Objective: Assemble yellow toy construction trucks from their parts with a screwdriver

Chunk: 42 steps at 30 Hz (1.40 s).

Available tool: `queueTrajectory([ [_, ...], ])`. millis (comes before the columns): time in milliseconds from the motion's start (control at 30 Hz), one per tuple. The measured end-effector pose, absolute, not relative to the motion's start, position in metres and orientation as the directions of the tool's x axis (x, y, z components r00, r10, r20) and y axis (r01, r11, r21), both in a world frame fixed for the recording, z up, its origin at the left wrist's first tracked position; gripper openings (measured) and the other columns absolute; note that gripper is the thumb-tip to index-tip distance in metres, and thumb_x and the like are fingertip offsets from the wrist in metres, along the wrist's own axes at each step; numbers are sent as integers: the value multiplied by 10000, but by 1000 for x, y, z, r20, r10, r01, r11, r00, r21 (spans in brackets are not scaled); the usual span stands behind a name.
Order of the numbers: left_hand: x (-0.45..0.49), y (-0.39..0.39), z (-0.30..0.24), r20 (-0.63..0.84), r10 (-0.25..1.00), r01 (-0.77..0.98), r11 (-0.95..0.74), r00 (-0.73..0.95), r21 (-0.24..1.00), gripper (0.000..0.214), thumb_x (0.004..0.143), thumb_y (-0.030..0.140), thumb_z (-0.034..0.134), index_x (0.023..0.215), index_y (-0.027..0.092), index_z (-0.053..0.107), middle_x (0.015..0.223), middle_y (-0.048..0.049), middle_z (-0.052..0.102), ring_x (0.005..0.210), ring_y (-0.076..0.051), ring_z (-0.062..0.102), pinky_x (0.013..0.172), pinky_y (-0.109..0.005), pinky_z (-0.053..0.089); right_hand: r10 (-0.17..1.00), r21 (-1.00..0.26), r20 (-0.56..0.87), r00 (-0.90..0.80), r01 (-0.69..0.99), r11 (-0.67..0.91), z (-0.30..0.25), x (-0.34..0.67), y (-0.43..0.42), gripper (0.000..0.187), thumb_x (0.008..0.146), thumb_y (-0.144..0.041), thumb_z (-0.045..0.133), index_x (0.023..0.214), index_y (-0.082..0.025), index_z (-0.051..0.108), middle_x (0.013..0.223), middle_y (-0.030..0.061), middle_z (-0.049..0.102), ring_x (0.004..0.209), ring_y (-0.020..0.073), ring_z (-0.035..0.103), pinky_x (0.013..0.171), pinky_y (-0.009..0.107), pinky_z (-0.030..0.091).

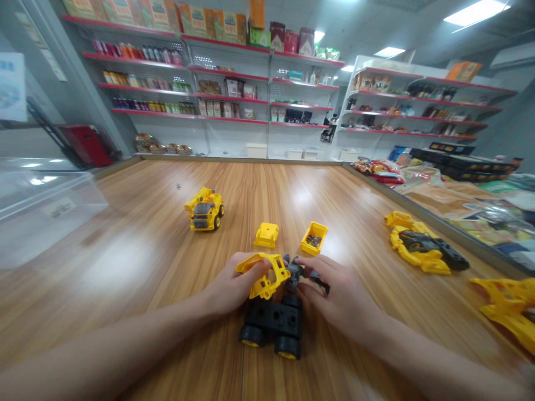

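My left hand (241,278) is closed on a yellow toy truck cab shell (271,277) with window openings, held tilted above the table. Close to its right side, my right hand (334,287) grips a grey plastic toy part (295,274), its fingers partly hiding it. Below both hands, a black wheeled toy chassis (273,320) with yellow hubs rests on the wood. Just beyond the hands lie a yellow toy panel (266,235) and a small yellow bin (315,238) with grey screws or similar small pieces inside.
An assembled yellow toy truck (205,209) stands at the left. Yellow and black toy parts (426,245) lie at the right, with another yellow piece (507,306) nearer. A clear plastic box (50,206) is at the left edge. Stocked shelves (229,72) line the back.
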<state>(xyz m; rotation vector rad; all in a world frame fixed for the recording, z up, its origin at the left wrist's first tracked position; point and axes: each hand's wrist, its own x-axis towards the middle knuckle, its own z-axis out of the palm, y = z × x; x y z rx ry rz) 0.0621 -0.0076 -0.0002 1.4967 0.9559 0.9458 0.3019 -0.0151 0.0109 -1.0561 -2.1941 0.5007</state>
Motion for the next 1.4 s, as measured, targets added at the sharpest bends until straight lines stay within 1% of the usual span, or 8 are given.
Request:
queueTrajectory([
  [100,63,-8,1,48,898,2,-54,437,999,311,875,371,537,950,121,705,872,-67,726,800,-214,664,759,-300,526,794,-567,390,-466,557,606,13,302,-14,192,872,-130,617,1039,-221,647,949,26,645,874,181,616,761,309,490],
  [200,66,-7,5,70,932,-35,-62,356,997,301,861,393,562,852,125,698,894,-79,728,835,-220,662,772,-297,524,801,-562,401,-444,571,598,15,302,-15,133,882,-143,611,991,-211,649,902,21,640,821,175,609,720,304,473],
  [333,70,-1,7,72,988,-13,-71,136,997,296,884,420,553,786,150,625,803,-49,694,634,-140,605,527,-206,461,790,-552,459,-406,567,612,18,303,-16,140,875,-152,623,1002,-209,637,886,12,644,802,164,607,726,300,463],
  [500,73,4,5,27,995,9,-28,97,1000,205,886,375,558,848,174,574,692,24,604,431,-62,446,369,-153,300,718,-506,550,-428,513,693,25,304,-19,205,874,-127,599,1061,-206,622,929,26,648,827,159,608,732,283,470],
  [733,72,3,2,45,986,57,-54,158,997,227,697,148,728,863,157,572,750,1,667,639,-125,612,543,-189,453,598,-453,578,-555,392,801,25,299,-27,291,859,-69,557,1124,-186,590,966,52,623,858,163,607,745,282,493],
  [967,72,7,-6,42,990,66,-51,134,997,190,779,188,668,897,178,520,757,-9,676,627,-144,639,525,-211,479,579,-434,510,-636,391,812,26,297,-33,272,870,-98,543,1121,-196,574,920,41,601,777,163,577,663,287,467],
  [1133,72,2,-1,55,977,-20,-52,205,998,299,761,251,737,958,182,523,796,-12,691,600,-127,635,492,-185,461,615,-439,489,-619,434,786,23,297,-30,250,888,-116,533,1116,-203,587,911,41,595,784,173,580,678,300,473],
  [1400,72,-8,7,226,887,-124,-192,404,974,314,877,268,644,1166,169,568,1119,-96,661,980,-197,642,878,-310,517,660,-468,493,-567,467,751,22,298,-26,280,889,-78,536,1140,-177,613,941,57,608,851,186,592,743,319,488],
])
